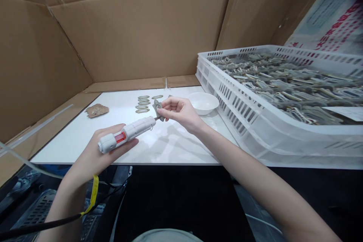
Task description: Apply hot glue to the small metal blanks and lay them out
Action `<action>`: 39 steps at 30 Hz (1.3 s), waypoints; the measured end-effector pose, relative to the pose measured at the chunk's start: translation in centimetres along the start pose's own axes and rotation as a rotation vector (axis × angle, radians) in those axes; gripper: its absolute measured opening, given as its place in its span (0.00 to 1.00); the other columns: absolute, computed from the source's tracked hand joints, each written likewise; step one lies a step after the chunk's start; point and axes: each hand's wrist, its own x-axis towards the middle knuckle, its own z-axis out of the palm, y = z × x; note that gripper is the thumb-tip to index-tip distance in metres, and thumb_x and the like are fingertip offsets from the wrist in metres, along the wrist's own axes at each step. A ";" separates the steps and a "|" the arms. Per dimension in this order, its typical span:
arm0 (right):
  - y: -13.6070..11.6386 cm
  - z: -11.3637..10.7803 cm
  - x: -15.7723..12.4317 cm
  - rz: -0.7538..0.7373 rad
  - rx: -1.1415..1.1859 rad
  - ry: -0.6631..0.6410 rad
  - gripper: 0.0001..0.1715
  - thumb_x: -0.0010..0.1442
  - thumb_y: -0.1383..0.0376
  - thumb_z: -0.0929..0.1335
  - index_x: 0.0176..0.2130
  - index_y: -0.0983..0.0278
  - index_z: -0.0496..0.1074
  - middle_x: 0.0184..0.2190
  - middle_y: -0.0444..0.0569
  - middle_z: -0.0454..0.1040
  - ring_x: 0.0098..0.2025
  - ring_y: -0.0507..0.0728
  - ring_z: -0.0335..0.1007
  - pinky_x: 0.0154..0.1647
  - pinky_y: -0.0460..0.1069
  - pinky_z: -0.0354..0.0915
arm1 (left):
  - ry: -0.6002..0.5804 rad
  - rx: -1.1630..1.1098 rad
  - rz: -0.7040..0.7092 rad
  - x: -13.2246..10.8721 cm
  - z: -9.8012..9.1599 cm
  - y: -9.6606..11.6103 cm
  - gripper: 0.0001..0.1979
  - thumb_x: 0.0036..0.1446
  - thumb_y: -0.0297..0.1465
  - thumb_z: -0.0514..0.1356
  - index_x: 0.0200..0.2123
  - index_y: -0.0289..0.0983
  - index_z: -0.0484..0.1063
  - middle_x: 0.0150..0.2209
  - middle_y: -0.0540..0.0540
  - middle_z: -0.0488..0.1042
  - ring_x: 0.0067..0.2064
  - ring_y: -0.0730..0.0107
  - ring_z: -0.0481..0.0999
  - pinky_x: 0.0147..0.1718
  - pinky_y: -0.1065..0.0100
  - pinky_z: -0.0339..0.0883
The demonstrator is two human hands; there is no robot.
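Behind the bench: Brown cardboard panels [136,30] are stood as walls, flat-faced and creased at the joints.
Crate on the right: The white plastic crate [272,136] is pierced with slots along its sides and filled with layered grey-green pieces [283,79]; the bench's right side is blocked by it.
Bench: A smooth white bench top [176,151] is seen under the hands.
Sheet: A white sheet [326,19] printed in red and blue is set beyond the crate.
Cable: A black cable [42,226], marked with a yellow tag [94,193], is run across the left forearm.
Left hand: The white tool [138,126], rounded and red-windowed, is gripped by the left hand [95,151].
Right hand: A part is pinched between thumb and fingers of the right hand [181,113].
Bowl: A shallow, glossy white bowl [203,104] is placed between right hand and crate.
Scrap: A ragged brown scrap [97,110] is left flat at the bench's left.
Column: Slim, pale-edged strips [142,110] are lined up beyond the tool.
Held part: The grey-green held part [157,107] is kept above the bench, at the tool's thin tip.
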 end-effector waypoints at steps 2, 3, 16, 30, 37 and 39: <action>0.0 0.0 0.0 0.000 -0.004 0.001 0.19 0.45 0.56 0.77 0.31 0.65 0.73 0.26 0.45 0.75 0.28 0.52 0.72 0.29 0.49 0.69 | 0.002 -0.003 -0.006 0.0 0.0 0.1 0.14 0.59 0.40 0.60 0.26 0.37 0.66 0.23 0.55 0.61 0.24 0.76 0.61 0.22 0.74 0.58; 0.0 0.0 0.0 0.000 -0.004 0.001 0.19 0.45 0.56 0.77 0.31 0.65 0.73 0.26 0.45 0.75 0.28 0.52 0.71 0.29 0.49 0.69 | 0.005 -0.008 -0.010 0.0 0.0 0.1 0.14 0.59 0.40 0.61 0.27 0.37 0.66 0.23 0.55 0.61 0.24 0.76 0.61 0.22 0.74 0.58; 0.0 -0.2 0.0 -0.006 -0.025 -0.008 0.17 0.46 0.57 0.76 0.31 0.65 0.72 0.26 0.45 0.75 0.28 0.51 0.71 0.29 0.48 0.68 | 0.064 -0.053 -0.064 0.0 0.2 0.5 0.18 0.56 0.41 0.62 0.22 0.37 0.62 0.20 0.56 0.61 0.21 0.77 0.62 0.19 0.75 0.57; 0.0 -0.2 -0.1 -0.009 -0.053 -0.003 0.16 0.48 0.56 0.76 0.31 0.64 0.72 0.26 0.45 0.75 0.28 0.51 0.71 0.29 0.48 0.69 | 0.075 -0.085 -0.090 0.1 0.3 0.9 0.17 0.55 0.41 0.63 0.22 0.37 0.64 0.19 0.56 0.62 0.21 0.77 0.62 0.20 0.75 0.57; 0.0 -0.1 -0.2 -0.036 -0.075 -0.014 0.17 0.49 0.55 0.75 0.32 0.64 0.72 0.27 0.45 0.75 0.28 0.51 0.71 0.29 0.47 0.70 | 0.065 -0.089 -0.112 0.0 0.2 0.7 0.17 0.55 0.42 0.63 0.23 0.37 0.65 0.20 0.55 0.63 0.23 0.76 0.62 0.21 0.75 0.58; 0.0 -0.1 -0.2 -0.040 -0.078 -0.022 0.17 0.49 0.55 0.75 0.31 0.64 0.72 0.26 0.45 0.74 0.28 0.51 0.71 0.29 0.47 0.70 | 0.060 -0.087 -0.118 -0.1 0.2 0.5 0.17 0.55 0.42 0.63 0.23 0.37 0.65 0.20 0.55 0.63 0.23 0.75 0.62 0.21 0.75 0.58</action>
